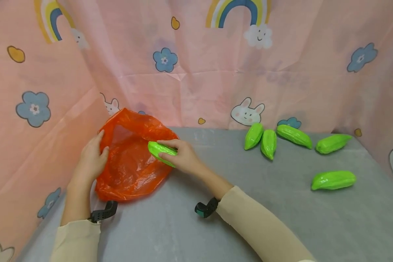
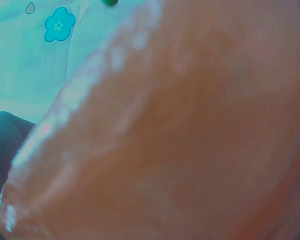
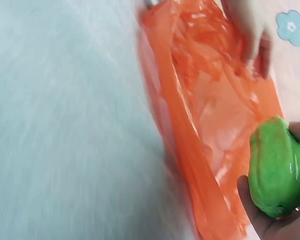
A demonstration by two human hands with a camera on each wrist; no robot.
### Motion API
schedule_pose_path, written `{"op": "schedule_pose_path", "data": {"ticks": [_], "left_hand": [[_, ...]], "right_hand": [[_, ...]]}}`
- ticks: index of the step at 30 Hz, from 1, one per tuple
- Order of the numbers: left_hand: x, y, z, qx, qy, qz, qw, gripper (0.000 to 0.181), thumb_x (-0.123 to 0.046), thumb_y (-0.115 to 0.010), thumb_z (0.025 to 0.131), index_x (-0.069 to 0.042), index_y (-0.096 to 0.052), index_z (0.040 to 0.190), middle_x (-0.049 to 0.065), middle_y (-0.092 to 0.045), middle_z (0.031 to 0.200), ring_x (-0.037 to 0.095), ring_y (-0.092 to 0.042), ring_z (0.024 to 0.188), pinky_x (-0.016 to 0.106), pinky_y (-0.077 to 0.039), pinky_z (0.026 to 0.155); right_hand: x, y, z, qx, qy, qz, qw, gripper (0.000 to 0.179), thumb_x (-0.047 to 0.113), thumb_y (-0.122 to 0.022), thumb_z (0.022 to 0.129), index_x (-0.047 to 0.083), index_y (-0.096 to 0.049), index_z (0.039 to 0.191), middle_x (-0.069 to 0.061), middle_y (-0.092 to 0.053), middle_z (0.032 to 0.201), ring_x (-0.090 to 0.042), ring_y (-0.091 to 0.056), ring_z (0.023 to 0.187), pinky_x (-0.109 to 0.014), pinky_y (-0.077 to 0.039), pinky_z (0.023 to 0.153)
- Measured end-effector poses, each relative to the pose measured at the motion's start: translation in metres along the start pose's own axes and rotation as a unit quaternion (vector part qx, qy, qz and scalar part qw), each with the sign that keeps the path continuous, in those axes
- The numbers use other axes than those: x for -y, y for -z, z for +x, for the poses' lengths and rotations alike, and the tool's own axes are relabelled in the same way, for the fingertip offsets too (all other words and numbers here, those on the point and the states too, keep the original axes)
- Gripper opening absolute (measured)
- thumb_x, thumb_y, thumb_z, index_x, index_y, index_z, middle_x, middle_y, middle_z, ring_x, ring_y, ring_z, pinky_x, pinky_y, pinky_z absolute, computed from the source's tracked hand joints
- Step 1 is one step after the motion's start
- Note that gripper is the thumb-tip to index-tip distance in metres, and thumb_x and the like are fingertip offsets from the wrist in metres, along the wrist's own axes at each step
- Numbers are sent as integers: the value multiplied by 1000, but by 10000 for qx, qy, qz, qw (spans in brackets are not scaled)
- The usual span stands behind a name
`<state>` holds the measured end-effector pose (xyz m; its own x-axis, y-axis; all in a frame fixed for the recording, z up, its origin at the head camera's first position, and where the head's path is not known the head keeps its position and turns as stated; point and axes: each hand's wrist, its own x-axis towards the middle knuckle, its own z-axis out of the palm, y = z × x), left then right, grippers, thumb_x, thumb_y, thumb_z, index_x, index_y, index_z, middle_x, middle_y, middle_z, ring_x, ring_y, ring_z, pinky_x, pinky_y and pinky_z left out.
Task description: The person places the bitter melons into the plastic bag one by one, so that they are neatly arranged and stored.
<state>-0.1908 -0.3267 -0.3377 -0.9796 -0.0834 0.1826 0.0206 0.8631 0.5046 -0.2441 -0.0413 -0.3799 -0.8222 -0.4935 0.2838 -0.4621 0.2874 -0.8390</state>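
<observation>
At mouth of one thin orange bag [image 1: 134, 160]: one glossy, ridged green vegetable [image 3: 275, 167], pinched in right grip [image 1: 184, 156]; left grip [image 1: 91, 156] holds bag's rim. Five more vegetables [image 1: 333, 180] on grey counter [image 1: 170, 229] at right.

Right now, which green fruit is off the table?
The fruit in the right hand, by the bag; the other five in view lie on the table.

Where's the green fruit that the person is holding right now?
In the head view, the held green fruit is left of centre, in the right hand, at the right side of the open orange bag, opposite the left hand.
</observation>
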Motion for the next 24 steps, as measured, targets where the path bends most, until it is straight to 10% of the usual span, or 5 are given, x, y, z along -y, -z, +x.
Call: {"op": "schedule_pose_path", "data": {"ticks": [24], "left_hand": [[-1, 7, -2, -37, 301, -10, 9995, 66, -11, -43, 104, -2, -12, 162, 32, -23, 163, 55, -25, 147, 72, -26, 117]], "right_hand": [[9, -71, 43, 132, -53, -432, 9990, 41, 24, -71, 93, 19, -68, 134, -4, -69, 129, -12, -59, 100, -14, -48, 76]]}}
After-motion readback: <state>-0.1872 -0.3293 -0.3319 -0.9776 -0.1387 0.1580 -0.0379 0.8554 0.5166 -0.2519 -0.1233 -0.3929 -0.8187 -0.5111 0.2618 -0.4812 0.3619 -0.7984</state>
